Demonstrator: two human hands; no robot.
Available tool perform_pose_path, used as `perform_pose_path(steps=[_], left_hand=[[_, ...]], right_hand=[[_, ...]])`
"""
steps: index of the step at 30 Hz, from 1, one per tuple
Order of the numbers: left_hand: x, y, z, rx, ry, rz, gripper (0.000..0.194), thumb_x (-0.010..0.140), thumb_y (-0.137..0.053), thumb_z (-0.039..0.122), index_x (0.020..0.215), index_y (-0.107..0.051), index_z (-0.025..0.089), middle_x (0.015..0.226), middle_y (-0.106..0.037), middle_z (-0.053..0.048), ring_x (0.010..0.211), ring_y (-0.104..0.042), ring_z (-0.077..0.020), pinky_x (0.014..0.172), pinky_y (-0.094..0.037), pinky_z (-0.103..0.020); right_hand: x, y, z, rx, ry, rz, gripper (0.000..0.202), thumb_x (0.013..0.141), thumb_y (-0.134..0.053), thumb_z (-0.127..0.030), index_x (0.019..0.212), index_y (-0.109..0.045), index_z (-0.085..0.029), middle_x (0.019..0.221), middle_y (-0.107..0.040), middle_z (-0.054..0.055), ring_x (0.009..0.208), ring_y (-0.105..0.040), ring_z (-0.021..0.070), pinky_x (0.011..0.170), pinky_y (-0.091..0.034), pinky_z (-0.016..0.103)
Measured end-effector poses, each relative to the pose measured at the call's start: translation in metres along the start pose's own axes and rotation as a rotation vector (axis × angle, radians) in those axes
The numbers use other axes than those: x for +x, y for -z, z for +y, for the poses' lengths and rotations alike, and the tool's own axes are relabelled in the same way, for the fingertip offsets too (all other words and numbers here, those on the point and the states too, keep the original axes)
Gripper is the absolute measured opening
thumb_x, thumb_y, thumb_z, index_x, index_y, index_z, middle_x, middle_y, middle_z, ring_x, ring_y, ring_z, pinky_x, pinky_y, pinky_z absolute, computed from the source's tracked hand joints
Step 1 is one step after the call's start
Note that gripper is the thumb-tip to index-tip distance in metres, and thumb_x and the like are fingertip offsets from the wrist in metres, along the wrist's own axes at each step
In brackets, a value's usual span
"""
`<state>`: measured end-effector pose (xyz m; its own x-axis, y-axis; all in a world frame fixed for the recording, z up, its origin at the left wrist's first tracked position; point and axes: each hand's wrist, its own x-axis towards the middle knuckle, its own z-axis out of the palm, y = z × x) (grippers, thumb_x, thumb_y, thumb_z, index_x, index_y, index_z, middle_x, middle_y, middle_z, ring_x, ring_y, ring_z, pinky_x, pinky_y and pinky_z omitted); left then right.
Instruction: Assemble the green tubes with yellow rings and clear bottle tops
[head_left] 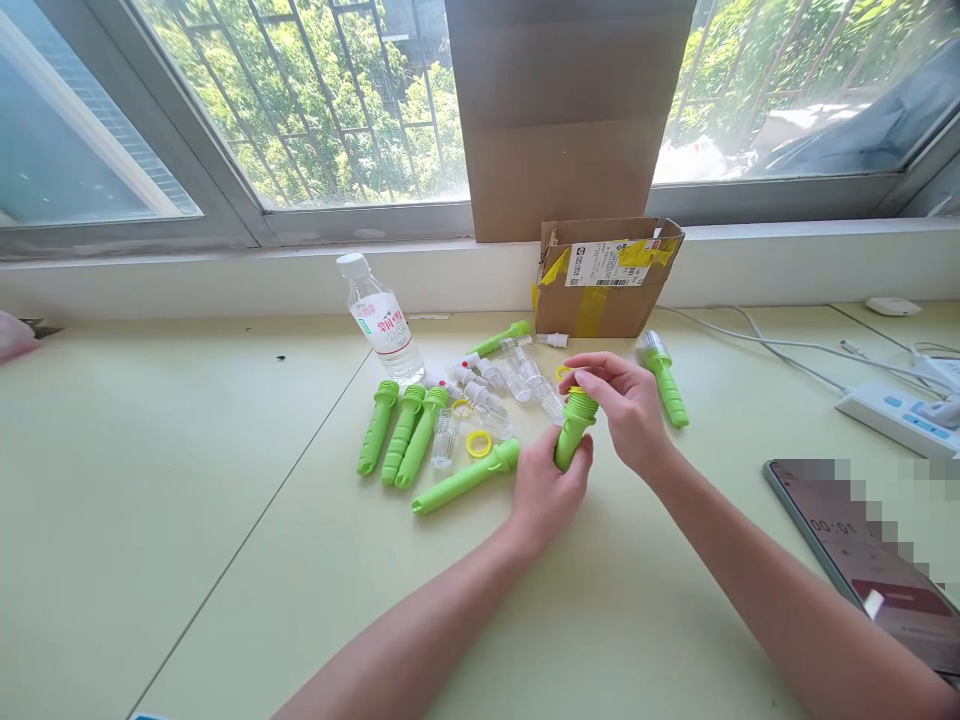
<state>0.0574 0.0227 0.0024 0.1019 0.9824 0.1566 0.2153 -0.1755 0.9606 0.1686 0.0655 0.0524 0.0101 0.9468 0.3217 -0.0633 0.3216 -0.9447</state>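
The left hand (550, 487) is closing around a green threaded tube handle (574, 428), holding it slightly tilted over the table (187, 450). The right hand (628, 408) is curling partly closed at the threaded end, near a yellow ring (576, 390); whether it is pinching the ring cannot be determined. Clear ribbed caps (444, 440) are lying leftward.

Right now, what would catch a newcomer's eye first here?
Probably it is the bright green plastic tube in the left hand, near the centre, with the right hand at its ridged top. To its left, a white-capped clear plastic bottle stands behind three green tubes. A brown cardboard box taped in yellow stands by the window.
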Motion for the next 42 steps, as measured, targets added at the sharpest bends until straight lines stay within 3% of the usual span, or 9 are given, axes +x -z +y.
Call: perform_pose_path(steps=[5,10,16,27,35,39,42], left_hand=[[-0.0016,0.0003,0.0010,0.048,-0.012,-0.012,0.028,0.086,-0.048,0.037,0.068,-0.039,0.019,0.057,-0.036,0.005,0.052,-0.033,-0.0088,0.050,-0.025,-0.023],[-0.0015,-0.0004,-0.0005,0.054,-0.005,-0.016,0.027,0.088,-0.047,0.039,0.071,-0.039,0.020,0.057,-0.035,0.006,0.051,-0.033,-0.0087,0.049,-0.025,-0.023],[-0.0004,0.0000,-0.0018,0.024,0.002,-0.017,0.029,0.088,-0.048,0.040,0.070,-0.038,0.019,0.057,-0.036,0.006,0.052,-0.033,-0.0085,0.050,-0.026,-0.023],[0.0004,0.0002,-0.0029,-0.090,0.072,-0.088,0.033,0.086,-0.050,0.047,0.072,-0.043,0.019,0.055,-0.043,0.005,0.048,-0.039,-0.0085,0.049,-0.029,-0.023],[0.0007,0.0003,-0.0020,-0.066,0.065,-0.086,0.030,0.088,-0.048,0.044,0.073,-0.043,0.019,0.055,-0.043,0.005,0.048,-0.039,-0.0081,0.048,-0.028,-0.023],[0.0007,0.0006,-0.0031,-0.074,0.045,-0.100,0.027,0.088,-0.047,0.041,0.074,-0.045,0.018,0.056,-0.043,0.005,0.049,-0.039,-0.0086,0.048,-0.028,-0.023],[0.0006,0.0010,-0.0033,-0.075,0.045,-0.092,0.026,0.088,-0.048,0.038,0.072,-0.045,0.018,0.054,-0.043,0.005,0.049,-0.039,-0.0085,0.049,-0.029,-0.023]], right_hand=[[0.0032,0.0048,0.0031,0.072,-0.092,-0.095,0.019,0.077,-0.053,-0.020,0.085,-0.070,-0.020,0.073,-0.062,0.002,0.067,-0.058,0.0152,0.064,-0.047,0.029],[0.0046,0.0079,0.0049,0.128,-0.161,-0.238,0.028,0.081,-0.045,-0.022,0.078,-0.072,-0.016,0.073,-0.065,0.006,0.074,-0.061,0.0193,0.070,-0.048,0.032],[0.0024,0.0038,0.0013,0.074,-0.135,-0.216,0.030,0.086,-0.049,-0.034,0.072,-0.069,-0.017,0.070,-0.064,0.005,0.072,-0.061,0.0185,0.069,-0.048,0.031],[0.0005,0.0000,0.0009,0.025,-0.091,-0.149,0.030,0.087,-0.051,-0.037,0.067,-0.062,-0.018,0.064,-0.060,0.003,0.062,-0.056,0.0154,0.059,-0.045,0.028],[0.0014,0.0035,0.0005,-0.052,-0.083,-0.222,0.031,0.089,-0.048,-0.038,0.072,-0.066,-0.018,0.070,-0.063,0.004,0.068,-0.060,0.0164,0.065,-0.048,0.028],[0.0006,0.0049,0.0023,-0.210,-0.015,-0.239,0.033,0.090,-0.045,-0.040,0.082,-0.069,-0.019,0.078,-0.067,0.005,0.076,-0.063,0.0188,0.069,-0.050,0.030],[-0.0009,0.0048,0.0041,-0.405,0.111,-0.234,0.023,0.086,-0.053,-0.037,0.086,-0.069,-0.021,0.083,-0.069,0.004,0.080,-0.064,0.0197,0.072,-0.050,0.031]])
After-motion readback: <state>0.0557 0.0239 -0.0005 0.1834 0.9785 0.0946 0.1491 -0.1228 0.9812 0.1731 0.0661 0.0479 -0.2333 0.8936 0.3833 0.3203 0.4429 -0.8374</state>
